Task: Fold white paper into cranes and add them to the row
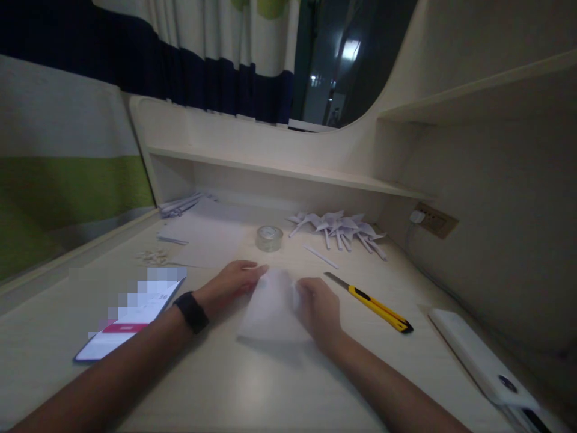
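A white sheet of paper (270, 307) lies on the pale desk (234, 385) in front of me, partly folded. My left hand (229, 282) presses on its upper left edge with fingers pinched at the fold; a black band sits on that wrist. My right hand (320, 310) holds the paper's right edge, fingers curled onto it. Both hands touch the same sheet.
A yellow utility knife (372, 304) lies right of my hands, blade out. A tape roll (269, 237) stands behind the paper. Folded paper shapes (340, 228) pile at the back right, paper strips (180, 205) at the back left. A phone (130, 319) lies left, a white device (478, 355) right.
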A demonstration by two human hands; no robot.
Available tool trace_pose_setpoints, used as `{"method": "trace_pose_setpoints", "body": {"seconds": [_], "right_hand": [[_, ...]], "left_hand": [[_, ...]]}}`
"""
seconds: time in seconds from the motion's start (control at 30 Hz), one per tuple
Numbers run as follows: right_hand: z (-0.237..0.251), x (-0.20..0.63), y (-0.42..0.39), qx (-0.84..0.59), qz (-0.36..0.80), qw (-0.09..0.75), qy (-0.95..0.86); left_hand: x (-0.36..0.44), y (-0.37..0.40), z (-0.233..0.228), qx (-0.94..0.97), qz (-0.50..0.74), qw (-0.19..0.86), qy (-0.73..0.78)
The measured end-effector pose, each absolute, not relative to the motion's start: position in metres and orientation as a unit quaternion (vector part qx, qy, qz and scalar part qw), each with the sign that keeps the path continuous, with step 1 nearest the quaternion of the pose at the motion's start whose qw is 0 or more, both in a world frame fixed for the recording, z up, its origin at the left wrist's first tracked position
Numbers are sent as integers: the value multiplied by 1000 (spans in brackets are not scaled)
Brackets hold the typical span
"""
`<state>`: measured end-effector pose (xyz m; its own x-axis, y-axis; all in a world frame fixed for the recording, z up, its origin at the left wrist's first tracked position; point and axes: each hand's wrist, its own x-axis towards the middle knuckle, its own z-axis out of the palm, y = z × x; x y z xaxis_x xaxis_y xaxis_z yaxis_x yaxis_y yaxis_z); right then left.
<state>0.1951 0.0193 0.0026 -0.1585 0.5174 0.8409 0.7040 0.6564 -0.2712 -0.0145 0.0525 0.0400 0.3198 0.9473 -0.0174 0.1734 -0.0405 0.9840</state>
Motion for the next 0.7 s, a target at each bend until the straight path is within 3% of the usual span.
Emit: {"method": "trace_pose_setpoints", "body": {"seconds": [0.13,0.4,0.7], "right_hand": [[5,197,20,-405,-96,500,-759],[2,197,21,-430,-97,436,-785],[-2,195,24,-428,-105,414,-796]], "left_hand": [[-25,48,40,663,332,501,447],[-29,41,36,760,288,125,569],[-26,13,43,746,292,252,543]]}}
